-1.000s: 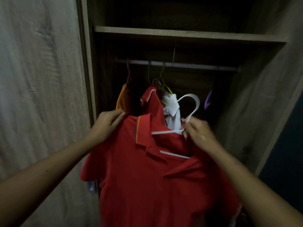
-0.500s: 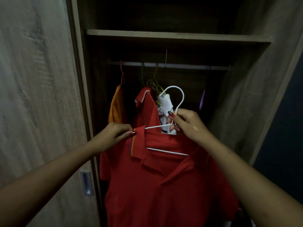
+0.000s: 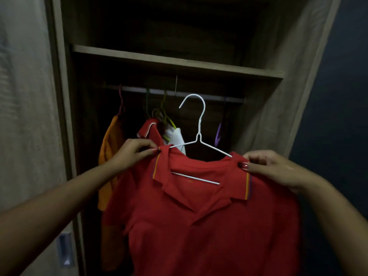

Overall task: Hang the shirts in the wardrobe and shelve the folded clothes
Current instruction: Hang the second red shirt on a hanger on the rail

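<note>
We hold the red polo shirt [image 3: 199, 226] w/ both hands, left hand [image 3: 133, 152] & right hand [image 3: 272, 168] pinching its shoulders to square it on the white hanger [image 3: 196, 134]. Hook's free, below the rail [image 3: 179, 93], not yet hung.

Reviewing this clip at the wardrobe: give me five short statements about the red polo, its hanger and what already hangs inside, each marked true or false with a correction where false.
1. The white hanger is hooked on the rail. False: its hook is free, in front of the rail.
2. Both hands pinch the red polo at the collar, left hand and right hand. True.
3. An orange garment hangs at the left of the rail. True.
4. The purple hanger carries a shirt. False: it looks bare.
5. The shelf sits below the rail. False: it is above.
</note>
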